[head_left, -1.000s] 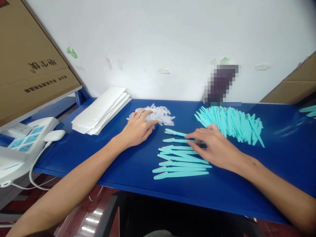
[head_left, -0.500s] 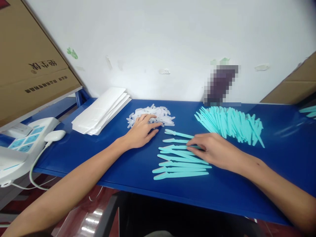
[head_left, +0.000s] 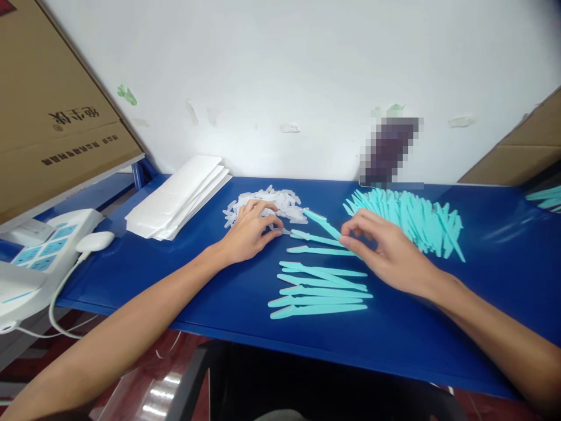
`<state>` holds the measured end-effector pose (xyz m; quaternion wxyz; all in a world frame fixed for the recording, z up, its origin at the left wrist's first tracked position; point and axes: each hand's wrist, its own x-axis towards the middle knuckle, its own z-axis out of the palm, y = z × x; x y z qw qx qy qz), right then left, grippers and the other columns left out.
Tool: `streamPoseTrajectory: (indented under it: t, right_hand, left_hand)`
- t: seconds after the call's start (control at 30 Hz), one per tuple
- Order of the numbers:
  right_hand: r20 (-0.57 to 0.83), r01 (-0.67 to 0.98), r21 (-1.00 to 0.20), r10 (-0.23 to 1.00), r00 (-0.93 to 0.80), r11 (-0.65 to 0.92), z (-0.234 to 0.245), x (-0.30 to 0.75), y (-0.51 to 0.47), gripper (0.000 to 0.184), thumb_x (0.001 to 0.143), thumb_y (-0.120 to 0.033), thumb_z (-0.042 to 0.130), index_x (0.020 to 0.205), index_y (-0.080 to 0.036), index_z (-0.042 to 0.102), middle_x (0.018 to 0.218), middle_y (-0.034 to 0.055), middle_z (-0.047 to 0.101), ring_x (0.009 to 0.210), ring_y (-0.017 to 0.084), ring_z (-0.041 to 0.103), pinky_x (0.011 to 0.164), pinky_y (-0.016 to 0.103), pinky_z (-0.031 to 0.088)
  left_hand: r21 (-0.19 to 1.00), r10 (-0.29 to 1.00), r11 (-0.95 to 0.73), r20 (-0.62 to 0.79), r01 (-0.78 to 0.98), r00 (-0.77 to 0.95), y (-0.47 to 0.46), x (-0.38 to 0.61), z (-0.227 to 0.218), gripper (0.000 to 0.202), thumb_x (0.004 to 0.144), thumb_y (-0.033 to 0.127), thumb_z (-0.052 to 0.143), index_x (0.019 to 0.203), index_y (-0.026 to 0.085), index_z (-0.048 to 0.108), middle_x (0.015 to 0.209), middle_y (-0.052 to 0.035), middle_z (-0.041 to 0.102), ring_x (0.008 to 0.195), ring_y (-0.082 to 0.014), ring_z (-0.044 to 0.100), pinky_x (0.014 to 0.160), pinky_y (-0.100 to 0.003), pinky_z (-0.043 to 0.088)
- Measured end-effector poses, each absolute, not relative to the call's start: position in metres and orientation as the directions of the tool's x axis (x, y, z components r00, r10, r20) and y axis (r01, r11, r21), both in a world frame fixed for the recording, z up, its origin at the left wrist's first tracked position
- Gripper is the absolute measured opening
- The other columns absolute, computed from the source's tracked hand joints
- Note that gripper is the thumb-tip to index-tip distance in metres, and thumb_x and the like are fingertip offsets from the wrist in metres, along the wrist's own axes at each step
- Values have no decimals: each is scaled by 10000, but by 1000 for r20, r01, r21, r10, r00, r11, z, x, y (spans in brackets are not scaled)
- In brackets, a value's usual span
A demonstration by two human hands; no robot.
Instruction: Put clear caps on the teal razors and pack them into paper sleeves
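My right hand pinches one teal plastic stick and holds it tilted, its free end pointing left toward the clear caps. My left hand rests at the near edge of a pile of small clear plastic caps, fingers curled and pinching one cap. Below the hands lies a row of several teal sticks laid flat side by side. A large heap of teal sticks sits behind my right hand.
Blue tabletop. A stack of white sleeves lies at back left. A white device with blue buttons and a white mouse sit at far left. Cardboard boxes stand left and right.
My right hand lifted one teal stick off the table and swung it up toward the caps. My left hand drew back slightly and closed on a clear cap.
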<state>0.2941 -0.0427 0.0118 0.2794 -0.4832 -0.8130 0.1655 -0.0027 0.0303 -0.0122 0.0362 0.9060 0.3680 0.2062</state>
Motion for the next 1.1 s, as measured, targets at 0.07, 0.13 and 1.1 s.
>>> streamPoseTrajectory:
  t: [0.07,0.13,1.1]
  right_hand:
    - [328,708,-509,871,-367,490,10,294,-43,262,1017,-437,464,929,-229,597,929,60,582,775,184,539,612,300,412]
    - [350,726,-457,854,-384,514,7,294,-42,237,1023,-400,458,921,-222,577,934,60,603,800,188,559,691,318,435]
    - [386,811,-84,769,-509,580,-9,299,-39,411,1052,-231,365,1394,-188,589,895,63,663,633,159,575,491,266,360]
  left_hand:
    - [210,680,-726,360,655,639,30,-2,-11,164,991,307,569,986,205,697,1168,-72,661,1145,-263,504,1000,-463,383]
    - [213,675,-728,394,652,625,29,-1,-11,141,993,289,572,978,200,679,1009,-40,707,1014,-227,557,936,-421,394]
    - [209,444,-873,718,441,537,12,14,-10,59,947,209,653,989,181,684,868,-10,761,768,-133,682,762,-287,496]
